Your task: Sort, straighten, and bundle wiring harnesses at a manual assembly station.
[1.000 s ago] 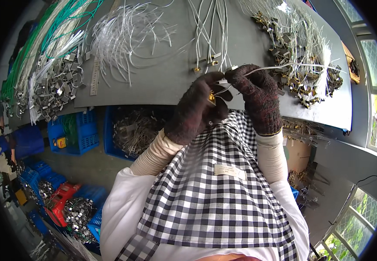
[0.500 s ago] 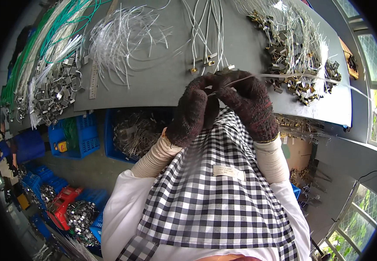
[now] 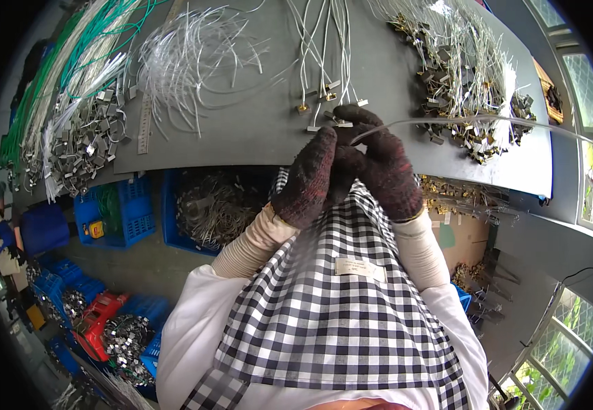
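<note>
Both my hands wear dark maroon knitted gloves and meet just above the table's near edge. My right hand (image 3: pixel 388 174) is closed on a thin clear strand (image 3: pixel 474 120), which arcs away to the right past the table. My left hand (image 3: pixel 308 179) has its fingers pressed together against the right one; what they pinch is hidden by the gloves. Just beyond the fingertips lie several pale wires (image 3: pixel 325 51) with small metal pieces (image 3: pixel 330 97) on their near ends, a few partly behind the right glove.
On the grey table (image 3: pixel 255 130) lie a heap of clear strands (image 3: pixel 190 65), a ruler (image 3: pixel 144 126), green and white wires with metal tags (image 3: pixel 88 137) at left, and a wired pile of metal pieces (image 3: pixel 457 102) at right. Blue crates (image 3: pixel 172 205) stand below the left side.
My hands have shifted slightly; the right fingers have turned and closed lower, with one finger reaching forward. The clear strand has moved with them, and more metal pieces show past the fingertips.
</note>
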### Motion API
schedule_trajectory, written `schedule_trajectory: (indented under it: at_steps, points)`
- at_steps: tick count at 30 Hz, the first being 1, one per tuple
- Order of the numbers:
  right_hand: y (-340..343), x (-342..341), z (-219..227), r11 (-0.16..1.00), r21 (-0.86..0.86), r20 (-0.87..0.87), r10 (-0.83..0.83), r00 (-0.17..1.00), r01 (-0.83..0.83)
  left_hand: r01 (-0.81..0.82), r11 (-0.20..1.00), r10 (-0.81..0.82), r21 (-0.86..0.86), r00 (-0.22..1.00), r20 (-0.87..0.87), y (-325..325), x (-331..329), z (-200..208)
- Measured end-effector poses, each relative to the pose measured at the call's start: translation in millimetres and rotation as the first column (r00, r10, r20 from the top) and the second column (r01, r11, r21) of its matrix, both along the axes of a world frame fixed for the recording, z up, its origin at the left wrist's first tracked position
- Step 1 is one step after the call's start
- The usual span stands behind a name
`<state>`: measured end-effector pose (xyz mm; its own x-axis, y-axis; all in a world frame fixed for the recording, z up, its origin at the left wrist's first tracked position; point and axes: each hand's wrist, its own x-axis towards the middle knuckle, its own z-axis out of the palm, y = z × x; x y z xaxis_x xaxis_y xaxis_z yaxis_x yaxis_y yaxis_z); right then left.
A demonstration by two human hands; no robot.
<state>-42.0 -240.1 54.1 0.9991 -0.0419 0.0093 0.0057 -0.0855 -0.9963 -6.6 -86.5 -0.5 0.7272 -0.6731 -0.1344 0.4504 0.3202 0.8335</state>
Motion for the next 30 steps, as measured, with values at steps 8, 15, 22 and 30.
schedule_trajectory:
  at_steps: [8, 15, 22, 30]
  points:
    - [-16.3, 2.0, 45.6, 0.966, -0.101, 0.135, -0.223, 0.966, 0.237, -0.025, 1.000, 0.022, -0.018, 0.982, -0.186, -3.5, 2.1, 8.5]
    - [3.6, -5.5, 16.1, 0.980, -0.053, 0.079, -0.190, 0.979, 0.194, -0.001, 0.975, -0.101, -0.222, 0.889, -0.446, -7.2, 2.3, -22.0]
    - [1.9, 0.2, -0.9, 0.987, -0.149, -0.016, -0.059, 0.998, 0.056, 0.004, 0.917, -0.218, -0.398, 0.842, -0.494, -9.8, 13.4, -73.1]
    - [-27.9, 69.4, -3.2, 0.954, -0.299, -0.082, -0.018, 0.996, -0.007, -0.219, 0.886, 0.153, 0.407, 0.970, 0.190, 11.0, 48.8, 3.5]
